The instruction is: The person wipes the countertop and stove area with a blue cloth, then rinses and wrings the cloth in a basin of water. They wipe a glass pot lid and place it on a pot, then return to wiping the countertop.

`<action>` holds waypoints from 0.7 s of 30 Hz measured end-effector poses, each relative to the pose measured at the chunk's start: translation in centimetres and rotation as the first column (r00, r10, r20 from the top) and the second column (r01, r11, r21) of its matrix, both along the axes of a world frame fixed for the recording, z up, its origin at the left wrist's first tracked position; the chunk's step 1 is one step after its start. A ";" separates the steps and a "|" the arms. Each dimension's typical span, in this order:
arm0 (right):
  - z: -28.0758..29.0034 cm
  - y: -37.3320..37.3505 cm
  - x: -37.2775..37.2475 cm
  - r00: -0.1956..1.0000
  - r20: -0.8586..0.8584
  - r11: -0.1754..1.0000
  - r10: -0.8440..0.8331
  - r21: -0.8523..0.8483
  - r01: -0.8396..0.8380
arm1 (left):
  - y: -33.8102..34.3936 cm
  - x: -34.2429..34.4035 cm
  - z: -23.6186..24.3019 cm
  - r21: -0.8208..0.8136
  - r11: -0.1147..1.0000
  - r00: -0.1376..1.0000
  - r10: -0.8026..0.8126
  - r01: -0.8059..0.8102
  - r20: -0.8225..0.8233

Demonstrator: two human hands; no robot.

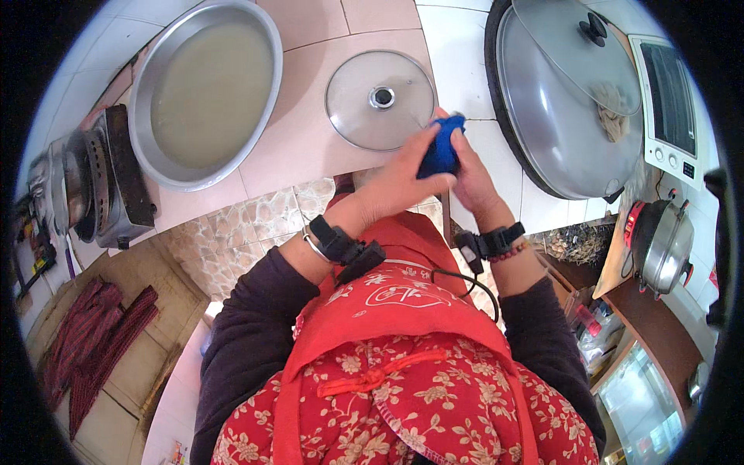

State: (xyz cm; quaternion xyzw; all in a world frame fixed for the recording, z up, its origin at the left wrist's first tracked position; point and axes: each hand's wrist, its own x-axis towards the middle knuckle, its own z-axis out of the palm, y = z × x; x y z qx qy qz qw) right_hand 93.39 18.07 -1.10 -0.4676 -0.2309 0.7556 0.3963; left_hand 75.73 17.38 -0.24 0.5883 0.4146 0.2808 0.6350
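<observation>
Both of my hands are closed round a crumpled dark-blue cloth (440, 152), held up in front of my red apron near the counter's front edge. My left hand (391, 180) presses on its left side, and my right hand (473, 178) grips it from the right. Part of the cloth is hidden by the fingers. Just beyond, a round glass lid (356, 101) with a dark knob lies on the pink-tiled counter (310, 89).
A large metal basin (142, 139) of cloudy liquid stands left, beside a gas stove (116, 178). On the right, a big domed lid (542, 116) covers a wok; another glass lid (554, 35) and a beige rag (611, 112) rest on it. A white oven (670, 108) stands farther right.
</observation>
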 end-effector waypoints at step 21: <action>-6.1 2.8 -6.6 0.228 0.946 0.227 -0.231 0.280 -0.933 | 8.3 -8.8 -8.2 0.556 0.779 0.586 0.313 0.292 -0.747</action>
